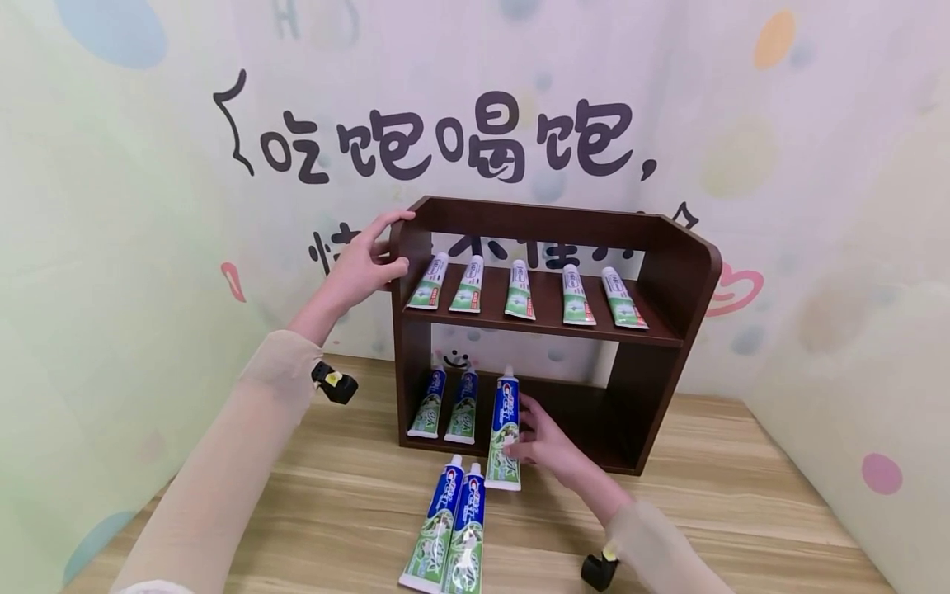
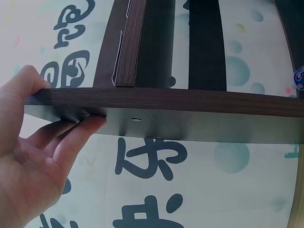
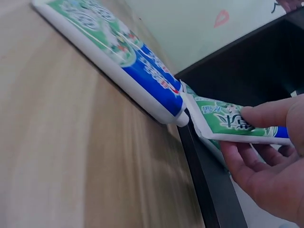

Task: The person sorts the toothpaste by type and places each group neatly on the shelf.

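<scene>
My left hand (image 1: 359, 268) grips the upper left side panel of a dark brown two-tier shelf (image 1: 671, 363); in the left wrist view thumb and fingers lie on opposite faces of the panel (image 2: 190, 101). My right hand (image 1: 551, 447) pinches a blue and green toothpaste tube (image 1: 507, 417), cap pointing to the back, at the front of the lower tier. The right wrist view shows the thumb on top of this tube (image 3: 228, 116) and fingers beneath. Two like tubes, a left one (image 1: 428, 404) and a right one (image 1: 463, 406), lie on the lower tier's left.
Several white and green toothpaste tubes (image 1: 520, 293) lie spaced along the upper tier. Two more blue and green tubes, one left (image 1: 436, 524) and one right (image 1: 467, 532), lie side by side on the wooden table (image 1: 334, 495) before the shelf. Behind stands a printed wall (image 1: 475, 49).
</scene>
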Demonstrator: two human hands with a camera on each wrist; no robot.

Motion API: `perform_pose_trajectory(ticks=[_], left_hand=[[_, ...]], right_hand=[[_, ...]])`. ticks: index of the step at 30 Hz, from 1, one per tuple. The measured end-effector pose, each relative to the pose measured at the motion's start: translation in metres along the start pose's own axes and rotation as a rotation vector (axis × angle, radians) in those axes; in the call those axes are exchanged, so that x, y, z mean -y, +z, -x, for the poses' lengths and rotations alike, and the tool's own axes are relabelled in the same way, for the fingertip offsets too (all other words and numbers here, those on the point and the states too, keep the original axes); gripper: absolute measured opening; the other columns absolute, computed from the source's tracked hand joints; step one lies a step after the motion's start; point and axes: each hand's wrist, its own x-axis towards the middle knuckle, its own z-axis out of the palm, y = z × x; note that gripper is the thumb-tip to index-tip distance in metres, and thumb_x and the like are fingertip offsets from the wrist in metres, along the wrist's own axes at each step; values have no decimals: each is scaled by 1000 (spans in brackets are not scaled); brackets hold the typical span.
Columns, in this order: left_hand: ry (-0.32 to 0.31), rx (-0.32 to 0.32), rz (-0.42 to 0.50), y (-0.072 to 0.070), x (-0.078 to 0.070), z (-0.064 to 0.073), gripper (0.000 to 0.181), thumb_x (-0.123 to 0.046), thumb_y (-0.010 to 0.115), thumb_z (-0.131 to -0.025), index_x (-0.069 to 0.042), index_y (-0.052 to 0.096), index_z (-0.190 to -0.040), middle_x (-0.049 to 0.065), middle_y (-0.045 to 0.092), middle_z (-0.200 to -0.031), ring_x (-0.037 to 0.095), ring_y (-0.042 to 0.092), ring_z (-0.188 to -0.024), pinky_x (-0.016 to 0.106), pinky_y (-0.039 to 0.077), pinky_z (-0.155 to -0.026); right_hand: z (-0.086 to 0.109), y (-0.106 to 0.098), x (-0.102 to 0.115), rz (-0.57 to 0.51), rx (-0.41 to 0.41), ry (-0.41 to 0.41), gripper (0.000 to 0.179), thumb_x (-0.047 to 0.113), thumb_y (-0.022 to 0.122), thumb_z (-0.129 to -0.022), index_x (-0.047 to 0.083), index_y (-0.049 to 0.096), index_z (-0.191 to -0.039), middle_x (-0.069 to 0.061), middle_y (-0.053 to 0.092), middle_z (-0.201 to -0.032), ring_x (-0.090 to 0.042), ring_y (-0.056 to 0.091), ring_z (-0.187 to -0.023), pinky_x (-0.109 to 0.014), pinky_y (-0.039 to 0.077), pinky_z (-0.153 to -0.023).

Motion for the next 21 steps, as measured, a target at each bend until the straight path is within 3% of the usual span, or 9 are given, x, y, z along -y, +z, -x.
perform_pose_trajectory(ticks=[12,21], left_hand=[[2,-4,1,1,0,-1,62,-10,59,-93,-37,40,-145,20,59,-133,31,64,-106,39,60,-73],[-1,-3,-3,1,0,0,61,-13,59,-93,-45,41,-142,21,57,-135,32,64,-108,42,60,-76]], right_hand=[[-33,-3,-11,-42,-17,-47,98,-3,69,-82,17,12,-159,-21,39,-152,-27,60,-110,-43,56,-91],[-54,-14,-25,-63,-28,-69,106,-7,68,-81,22,3,-160,-19,30,-158,-39,50,-130,-47,52,-98]])
